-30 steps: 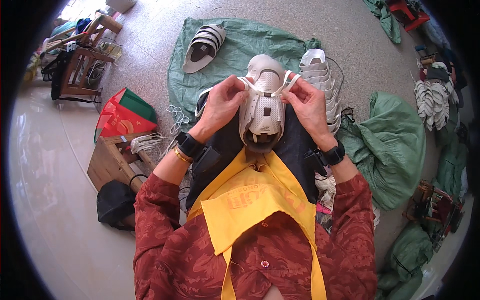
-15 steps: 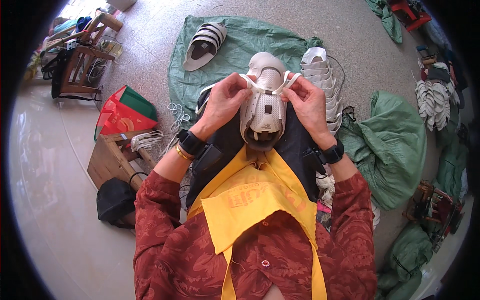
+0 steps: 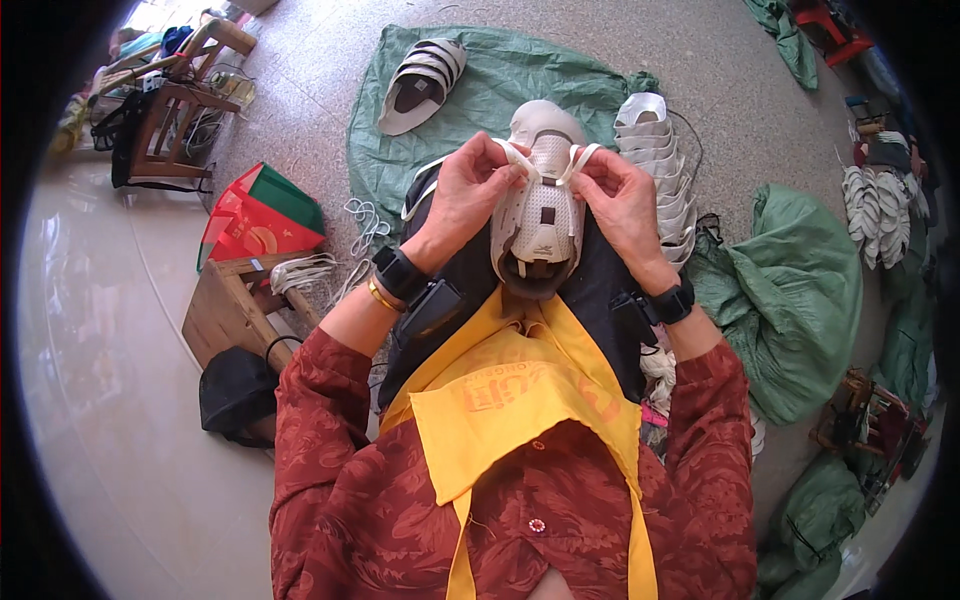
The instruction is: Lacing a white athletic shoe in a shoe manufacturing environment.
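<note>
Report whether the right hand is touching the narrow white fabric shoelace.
Touching. The head view shows the right hand pinching the narrow white fabric shoelace, with no gap at the fingers.

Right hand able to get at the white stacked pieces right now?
Probably yes: the right hand looks near the white stacked pieces, with nothing visible between, though it would likely need to release the white lace.
</note>
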Demonstrator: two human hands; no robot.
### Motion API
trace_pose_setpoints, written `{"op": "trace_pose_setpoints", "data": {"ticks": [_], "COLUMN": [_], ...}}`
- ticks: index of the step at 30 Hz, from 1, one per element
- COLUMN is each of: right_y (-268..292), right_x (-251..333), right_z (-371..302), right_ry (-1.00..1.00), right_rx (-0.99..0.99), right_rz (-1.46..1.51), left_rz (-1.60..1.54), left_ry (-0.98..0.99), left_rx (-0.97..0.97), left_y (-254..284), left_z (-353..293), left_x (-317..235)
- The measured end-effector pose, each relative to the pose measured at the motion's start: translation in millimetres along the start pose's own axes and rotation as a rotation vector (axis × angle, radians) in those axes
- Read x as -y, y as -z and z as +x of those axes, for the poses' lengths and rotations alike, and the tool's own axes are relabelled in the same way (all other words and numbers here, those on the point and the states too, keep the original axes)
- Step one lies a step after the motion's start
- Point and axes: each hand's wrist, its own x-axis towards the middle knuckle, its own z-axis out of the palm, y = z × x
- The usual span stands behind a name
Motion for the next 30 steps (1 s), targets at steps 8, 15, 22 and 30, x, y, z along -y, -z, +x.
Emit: {"op": "trace_pose_setpoints", "data": {"ticks": [8, 15, 22, 30], "right_y": [-1.5, -2.1, 0.9, -0.6], "right_x": [-1.4, -2.0, -2.7, -3.4], "right_z": [-2.6, -0.1, 2.8, 0.2], "right_ry": [-0.014, -0.024, -0.063, -0.073], "right_rx": [-0.021, -0.017, -0.014, -0.095], "right_rz": [0.046, 0.073, 0.057, 0.036], "left_rz": [0.477, 0.844, 0.68, 0.63], "left_ry": [-0.018, -0.36, -0.09, -0.047], "left_rx": [-0.043, 0.0, -0.071, -0.097], "left_y": [-1.3, -12.5, -7.6, -12.7], "left_z": [0.8, 3.7, 3.2, 3.0], "left_x": [-12.7, -20.4, -11.6, -17.4]}}
